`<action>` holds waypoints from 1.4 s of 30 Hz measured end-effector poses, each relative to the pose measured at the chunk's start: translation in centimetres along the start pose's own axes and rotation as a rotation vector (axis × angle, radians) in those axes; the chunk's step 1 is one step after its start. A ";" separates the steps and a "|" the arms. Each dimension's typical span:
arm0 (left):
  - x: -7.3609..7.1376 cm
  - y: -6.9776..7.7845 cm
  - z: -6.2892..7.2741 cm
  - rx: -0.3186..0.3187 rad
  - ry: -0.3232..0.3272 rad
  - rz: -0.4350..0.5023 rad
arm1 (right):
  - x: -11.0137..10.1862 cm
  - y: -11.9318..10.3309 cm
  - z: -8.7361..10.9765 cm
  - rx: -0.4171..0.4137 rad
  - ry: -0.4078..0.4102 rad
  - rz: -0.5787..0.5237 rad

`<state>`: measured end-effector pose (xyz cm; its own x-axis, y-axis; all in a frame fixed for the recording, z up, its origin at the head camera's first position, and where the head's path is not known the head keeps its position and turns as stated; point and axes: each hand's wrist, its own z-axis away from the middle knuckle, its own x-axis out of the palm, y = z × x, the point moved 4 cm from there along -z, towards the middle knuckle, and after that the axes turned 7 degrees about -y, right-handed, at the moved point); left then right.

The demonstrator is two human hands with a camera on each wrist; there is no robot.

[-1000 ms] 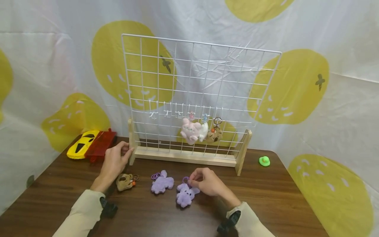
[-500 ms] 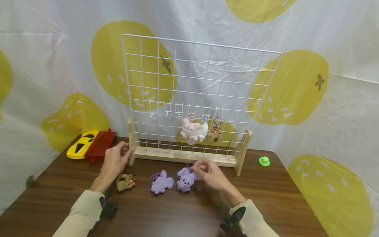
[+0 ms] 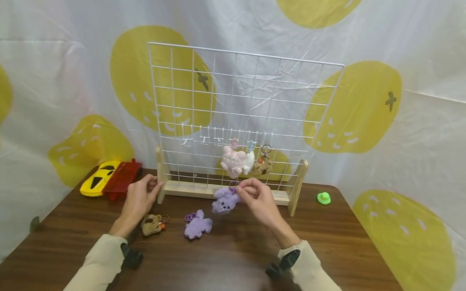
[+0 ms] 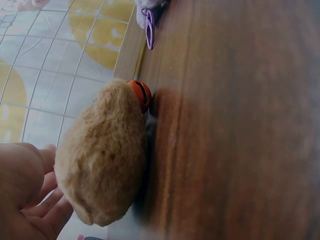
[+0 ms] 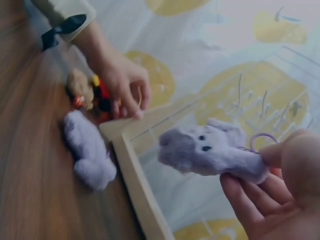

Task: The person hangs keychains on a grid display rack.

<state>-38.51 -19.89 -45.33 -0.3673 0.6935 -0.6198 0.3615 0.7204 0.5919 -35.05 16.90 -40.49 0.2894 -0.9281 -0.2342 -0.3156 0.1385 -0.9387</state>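
My right hand (image 3: 259,201) pinches a purple plush keychain (image 3: 224,201) near its ring, held in the air before the rack's base bar. In the right wrist view the plush (image 5: 200,147) shows two dark eyes and a purple ring (image 5: 263,142) by my thumb. With thumb and fingers, my left hand (image 3: 140,198) grips the left wooden post (image 3: 162,173) of the white wire grid rack (image 3: 236,95). Just below that hand lies a brown plush keychain (image 3: 151,224) with an orange bell, seen large in the left wrist view. Another purple plush keychain (image 3: 198,226) rests on the table.
Several white hooks (image 3: 204,139) hang on the grid. Pink (image 3: 233,161), white (image 3: 249,162) and brown (image 3: 263,165) plush keychains hang from hooks further right. A yellow toy car (image 3: 98,180) with a red part stands at left, a green rubber duck (image 3: 323,198) at right.
My right hand has raised the purple plush keychain off the table and moved it toward the rack. The left hand stays at the wooden post.
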 end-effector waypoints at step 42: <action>0.1 -0.3 -0.1 0.001 -0.009 0.013 | 4.3 -6.9 -7.1 -0.139 0.395 -0.330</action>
<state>-38.72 -20.02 -45.52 -0.3552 0.7028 -0.6163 0.3672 0.7112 0.5994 -38.00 9.48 -33.21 0.0399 -0.9777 0.2063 -0.3898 -0.2053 -0.8977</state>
